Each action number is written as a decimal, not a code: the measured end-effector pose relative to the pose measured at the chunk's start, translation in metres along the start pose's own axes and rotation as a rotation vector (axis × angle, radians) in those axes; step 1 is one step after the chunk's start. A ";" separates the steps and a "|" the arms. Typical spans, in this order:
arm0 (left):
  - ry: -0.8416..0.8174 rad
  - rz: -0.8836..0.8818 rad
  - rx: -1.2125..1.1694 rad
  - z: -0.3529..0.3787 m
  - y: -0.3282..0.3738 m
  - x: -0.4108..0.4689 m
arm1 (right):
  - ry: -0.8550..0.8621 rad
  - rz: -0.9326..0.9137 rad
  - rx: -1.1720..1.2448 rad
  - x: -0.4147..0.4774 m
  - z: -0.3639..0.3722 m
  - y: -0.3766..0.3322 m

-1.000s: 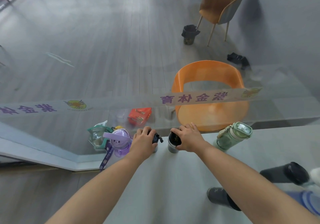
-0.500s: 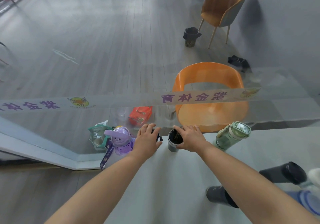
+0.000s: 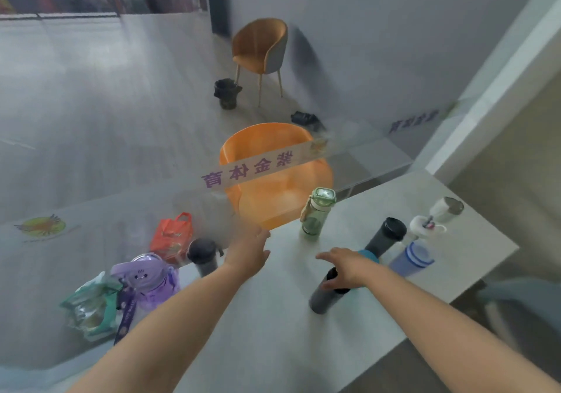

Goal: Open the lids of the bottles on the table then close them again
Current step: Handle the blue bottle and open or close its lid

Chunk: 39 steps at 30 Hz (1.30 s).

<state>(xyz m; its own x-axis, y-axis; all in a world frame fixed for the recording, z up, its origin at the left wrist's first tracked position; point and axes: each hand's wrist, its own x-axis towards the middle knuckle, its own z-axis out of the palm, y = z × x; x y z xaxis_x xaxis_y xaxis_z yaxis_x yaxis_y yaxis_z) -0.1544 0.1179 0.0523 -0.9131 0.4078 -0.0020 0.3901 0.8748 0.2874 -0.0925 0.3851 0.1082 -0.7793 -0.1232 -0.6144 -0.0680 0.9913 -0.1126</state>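
Note:
Several bottles stand on the white table [image 3: 273, 326]. A small dark grey bottle [image 3: 202, 257] with a black lid on stands at the far left edge, next to a purple bottle [image 3: 149, 282]. My left hand [image 3: 249, 253] hovers just right of the small dark bottle, fingers apart, holding nothing. My right hand [image 3: 344, 268] is spread over the black top of a dark grey bottle [image 3: 322, 298] and hides part of its lid. A green bottle [image 3: 317, 212], a tall dark bottle [image 3: 385, 236] and a blue-and-white bottle [image 3: 414, 257] stand further right.
A white and steel cup [image 3: 446, 209] and a white lid piece [image 3: 423, 224] sit near the table's right corner. A glass wall runs along the far edge; behind it are an orange chair [image 3: 273, 180], a red bag [image 3: 173, 235] and a snack bag [image 3: 91, 307].
Both hands have come off the small dark bottle, which now has its lid on. The view has swung right. My right hand has moved onto another dark grey bottle.

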 end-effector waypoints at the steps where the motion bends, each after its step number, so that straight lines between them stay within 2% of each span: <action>1: -0.007 0.014 0.000 0.004 0.004 -0.002 | -0.029 0.014 0.020 -0.008 0.006 0.003; 3: -0.017 0.023 -0.001 0.009 0.011 -0.005 | -0.068 0.039 0.046 -0.019 0.020 0.006; 8: -0.008 -0.010 0.014 0.014 0.014 -0.009 | -0.019 0.029 0.092 -0.008 0.028 0.007; 12: 0.035 -0.085 0.012 0.017 0.009 -0.001 | 0.010 -0.082 0.073 0.027 0.006 0.005; 22: 0.149 -0.401 -0.008 0.034 0.008 0.021 | 0.086 -0.373 -0.040 0.132 -0.050 -0.008; 28: 0.161 -0.434 0.058 0.040 0.011 0.024 | 0.099 -0.464 -0.032 0.165 -0.068 -0.020; 39: 0.136 -0.465 0.041 0.039 0.005 0.028 | 0.098 -0.431 -0.070 0.180 -0.080 -0.029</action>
<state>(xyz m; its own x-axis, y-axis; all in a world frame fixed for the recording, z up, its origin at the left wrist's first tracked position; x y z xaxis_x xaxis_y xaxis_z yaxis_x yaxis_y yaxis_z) -0.1736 0.1441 0.0160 -0.9979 -0.0639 0.0045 -0.0609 0.9670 0.2473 -0.2801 0.3376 0.0634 -0.7257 -0.5242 -0.4456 -0.4388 0.8515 -0.2869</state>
